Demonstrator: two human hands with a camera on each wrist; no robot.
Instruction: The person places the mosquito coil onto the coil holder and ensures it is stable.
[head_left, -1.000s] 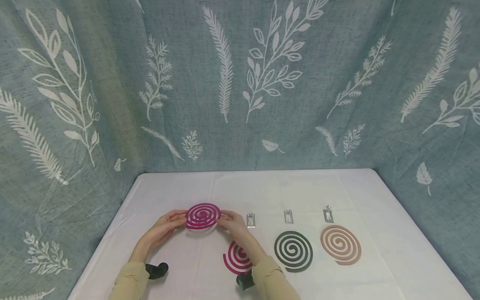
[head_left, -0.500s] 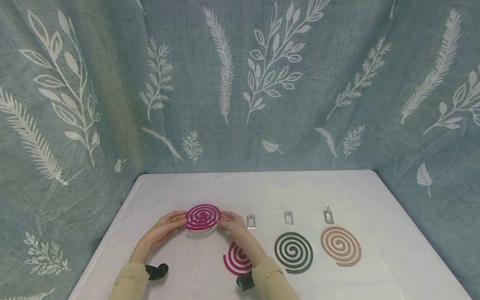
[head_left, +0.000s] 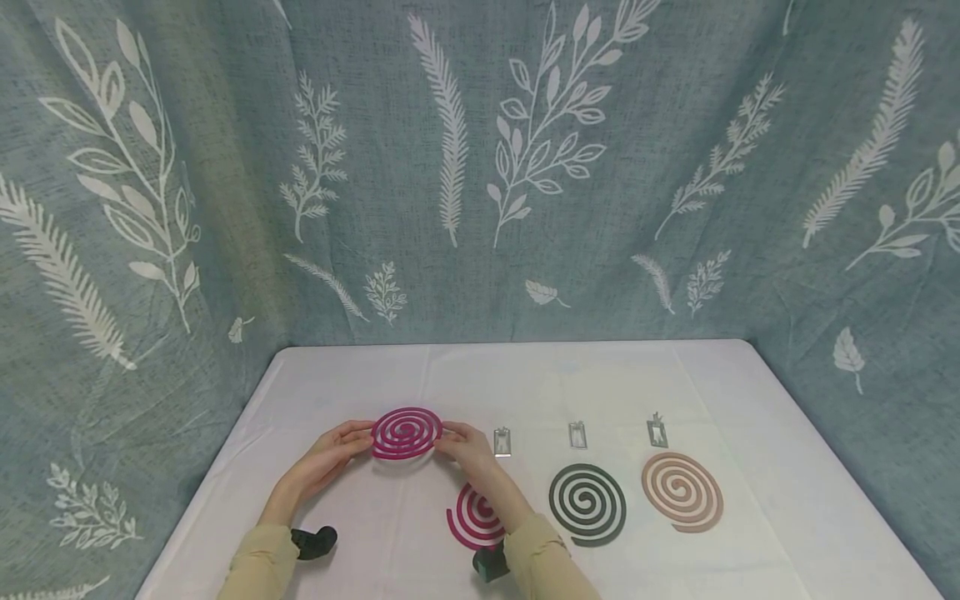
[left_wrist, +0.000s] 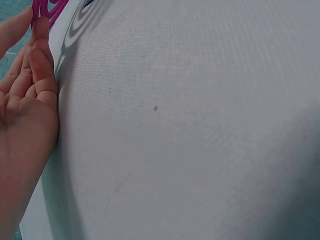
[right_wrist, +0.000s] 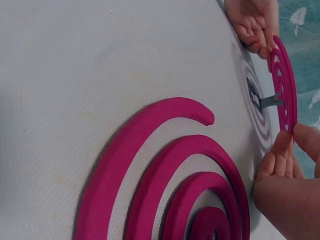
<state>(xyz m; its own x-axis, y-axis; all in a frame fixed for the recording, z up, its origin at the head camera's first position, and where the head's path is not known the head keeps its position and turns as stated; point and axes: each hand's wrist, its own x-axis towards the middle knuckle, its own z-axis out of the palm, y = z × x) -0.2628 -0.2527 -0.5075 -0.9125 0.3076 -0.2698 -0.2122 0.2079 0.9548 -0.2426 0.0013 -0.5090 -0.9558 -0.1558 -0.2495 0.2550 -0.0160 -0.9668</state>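
A magenta mosquito coil is held level, a little above the white table, between both hands. My left hand pinches its left edge between thumb and fingers, and my right hand pinches the right edge. Beneath it, in the right wrist view, a small metal coil stand rises from the table, its upright tip meeting the middle of the coil. Under my right forearm a second magenta coil lies flat, partly hidden by the arm. In the left wrist view only a corner of the held coil shows.
To the right lie a dark green coil and a tan coil. Behind them stand three flat metal stands, the left one, the middle one and the right one. A patterned curtain encloses the table's back and sides.
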